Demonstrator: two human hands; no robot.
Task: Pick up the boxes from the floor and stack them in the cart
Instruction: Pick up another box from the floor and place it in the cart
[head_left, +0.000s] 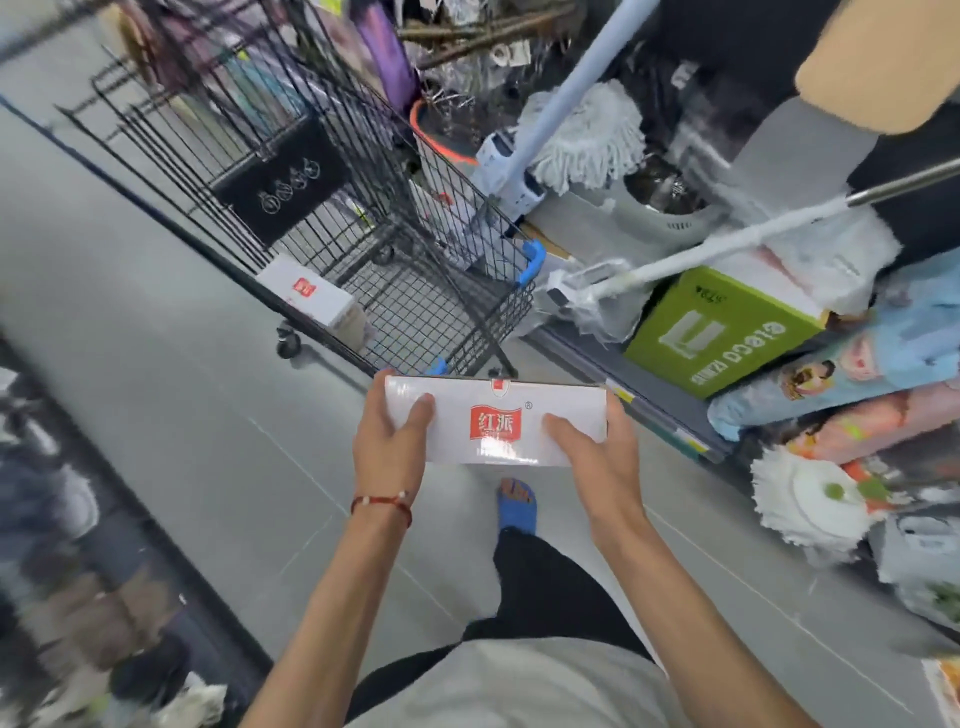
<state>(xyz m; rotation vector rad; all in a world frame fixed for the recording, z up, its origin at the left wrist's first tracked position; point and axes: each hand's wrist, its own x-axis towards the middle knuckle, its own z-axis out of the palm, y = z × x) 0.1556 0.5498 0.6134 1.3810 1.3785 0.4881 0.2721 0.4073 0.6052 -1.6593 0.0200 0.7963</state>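
Observation:
I hold a flat white box (561, 410) with a red logo in front of me, above the grey floor. My left hand (387, 441) grips its left end, thumb on top. My right hand (597, 457) grips its right end the same way. Just beyond the box stands a black wire shopping cart (415, 270) with blue corner bumpers. A second white box (311, 296) with the same red logo is seen through the cart's left side, low down; whether it lies inside the basket or on the floor beside it I cannot tell.
Shelving on the right carries mops (587, 135), a green carton (722, 332) and packed textiles (857, 374). A mop pole (727, 244) juts out toward the cart. Dark shelves with goods run along the left edge. My blue-sandalled foot (517, 506) is on the grey floor (208, 441).

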